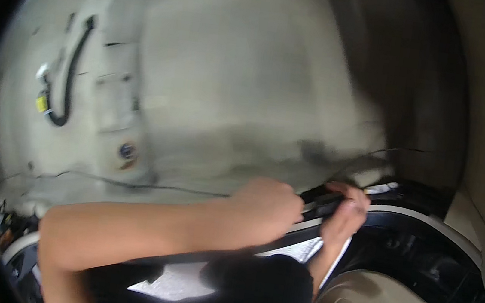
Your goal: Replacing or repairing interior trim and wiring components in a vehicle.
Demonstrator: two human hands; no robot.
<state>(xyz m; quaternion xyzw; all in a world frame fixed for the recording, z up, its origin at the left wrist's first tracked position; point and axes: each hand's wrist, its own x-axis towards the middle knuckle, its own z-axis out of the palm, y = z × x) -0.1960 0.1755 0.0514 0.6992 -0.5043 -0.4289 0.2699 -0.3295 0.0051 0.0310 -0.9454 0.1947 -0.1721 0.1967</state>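
My left hand (266,206) is closed in a fist around a narrow black strip (316,198) that runs along the lower edge of a large beige fabric-covered panel (233,78). My right hand (348,214) sits just to the right of it, fingers curled and pinching the same strip. The two hands are a few centimetres apart, and the strip shows only in the short gap between them. My left forearm stretches in from a bent elbow at the lower left. The picture is blurred.
A black cable (73,76) with a yellow tag (41,104) lies on the panel's left side, and a round fastener (127,150) lies below it. A dark curved frame with a pale rim (428,220) runs under the hands. White sheets (175,282) lie at the bottom.
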